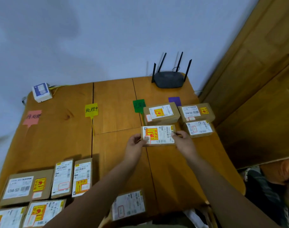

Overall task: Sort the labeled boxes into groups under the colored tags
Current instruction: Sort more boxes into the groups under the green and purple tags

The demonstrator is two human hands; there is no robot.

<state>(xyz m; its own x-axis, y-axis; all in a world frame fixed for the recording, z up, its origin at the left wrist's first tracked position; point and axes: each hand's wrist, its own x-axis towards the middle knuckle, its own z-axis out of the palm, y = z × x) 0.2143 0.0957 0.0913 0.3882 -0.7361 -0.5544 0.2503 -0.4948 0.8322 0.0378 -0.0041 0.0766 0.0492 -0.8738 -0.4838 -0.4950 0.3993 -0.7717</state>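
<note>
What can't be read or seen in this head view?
- Green paper tag: its right part is hidden by a labeled cardboard box.
- Purple paper tag: lower edge covered by boxes; no writing can be made out.
- Print on the box held by left hand and right hand: too small.
- Bottom-left cardboard box: cut off by the frame edge.

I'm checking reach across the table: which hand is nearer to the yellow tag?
Left. The left hand grips the held box on the side toward the yellow tag; the right hand is on the box's far side.
</note>
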